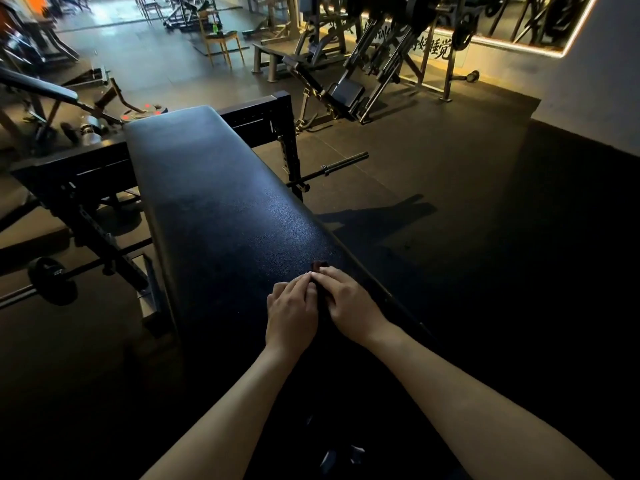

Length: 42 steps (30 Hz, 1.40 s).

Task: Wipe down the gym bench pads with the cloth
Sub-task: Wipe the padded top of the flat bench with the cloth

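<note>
Reaching out along the long black bench pad (214, 188), the person has both bare forearms stretched forward and the two hands side by side near its close end, towards the right edge. The left hand (292, 306) and the right hand (349, 303) sit knuckles up, fingertips almost meeting. A small dark cloth (320, 264) lies on the pad between and under them; a reddish corner pokes out just past the fingertips and a dark strip shows in the gap between the hands. Each grip is curled closed on the cloth, fingers bent over it, though in this dim light the exact hold is hard to make out.

The bench runs away from the person to a black steel frame (273, 116). To its right a bare barbell (332, 169) points out across the dark rubber floor (450, 168). Low on the left sits another bar with a round weight plate (52, 280). Farther back stands a wooden chair (221, 39) with a green bottle (215, 28) on it, and a lit-edged mirror (540, 22) hangs on the right wall.
</note>
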Available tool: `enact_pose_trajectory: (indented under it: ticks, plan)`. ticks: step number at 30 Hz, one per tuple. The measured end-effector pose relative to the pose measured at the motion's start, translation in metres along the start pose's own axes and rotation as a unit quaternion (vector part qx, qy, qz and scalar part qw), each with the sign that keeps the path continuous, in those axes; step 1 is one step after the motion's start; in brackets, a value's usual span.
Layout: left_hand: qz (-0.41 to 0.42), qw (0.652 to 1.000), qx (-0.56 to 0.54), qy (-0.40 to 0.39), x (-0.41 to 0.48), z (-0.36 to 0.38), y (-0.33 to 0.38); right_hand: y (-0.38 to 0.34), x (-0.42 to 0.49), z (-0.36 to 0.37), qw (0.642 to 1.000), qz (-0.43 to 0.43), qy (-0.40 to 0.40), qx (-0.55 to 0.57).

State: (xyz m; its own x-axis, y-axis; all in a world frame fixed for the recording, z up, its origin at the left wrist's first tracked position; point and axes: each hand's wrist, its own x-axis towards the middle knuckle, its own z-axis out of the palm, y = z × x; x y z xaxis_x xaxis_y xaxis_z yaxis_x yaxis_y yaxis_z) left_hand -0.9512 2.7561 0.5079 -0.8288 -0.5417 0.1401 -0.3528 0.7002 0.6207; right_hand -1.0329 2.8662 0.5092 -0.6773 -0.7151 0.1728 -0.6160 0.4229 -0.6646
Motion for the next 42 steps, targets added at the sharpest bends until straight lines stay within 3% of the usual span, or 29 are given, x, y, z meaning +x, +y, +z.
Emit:
enact_pose_trajectory:
  ticks: [2, 6, 14, 18, 22, 27, 33, 35, 37, 39, 42]
  plan:
    - [0.016, 1.000, 0.019, 0.003, -0.001, -0.001, 0.000, 0.011, 0.003, -0.012, 0.999, 0.009, 0.033, -0.029]
    - [0.030, 0.999, 0.016, -0.005, -0.009, -0.006, -0.001, 0.025, -0.007, -0.029, 0.982, 0.142, 0.100, -0.072]
    - [0.036, 0.999, -0.030, 0.013, -0.035, -0.020, -0.020, -0.041, -0.035, 0.028, 0.998, 0.046, 0.039, -0.010]
    - [0.031, 0.999, -0.035, 0.016, -0.047, -0.032, -0.029, -0.040, -0.039, 0.019, 1.000, 0.007, 0.022, -0.012]
    - [0.038, 0.999, -0.002, 0.031, -0.060, -0.048, -0.046, -0.019, -0.041, 0.006, 0.988, 0.105, 0.090, -0.071]
    - [0.053, 0.997, 0.041, 0.047, -0.075, -0.060, -0.067, -0.064, -0.046, 0.041, 0.994, 0.053, 0.080, -0.054]
    - [0.066, 0.997, -0.026, 0.040, -0.084, -0.075, -0.077, -0.101, -0.056, 0.068, 1.000, 0.001, 0.024, -0.007]
    - [0.088, 0.995, -0.018, 0.049, -0.086, -0.080, -0.085, -0.089, -0.052, 0.059, 0.998, 0.015, 0.059, -0.022]
    - [0.103, 0.992, 0.019, 0.067, -0.090, -0.086, -0.098, -0.079, -0.046, 0.051, 0.989, 0.082, 0.111, -0.051]
    - [0.092, 0.992, 0.042, 0.075, -0.093, -0.089, -0.114, -0.079, -0.042, 0.054, 0.983, 0.124, 0.115, -0.072]
    - [0.056, 0.996, 0.030, 0.067, -0.094, -0.088, -0.123, -0.104, -0.043, 0.074, 0.989, 0.088, 0.113, -0.045]
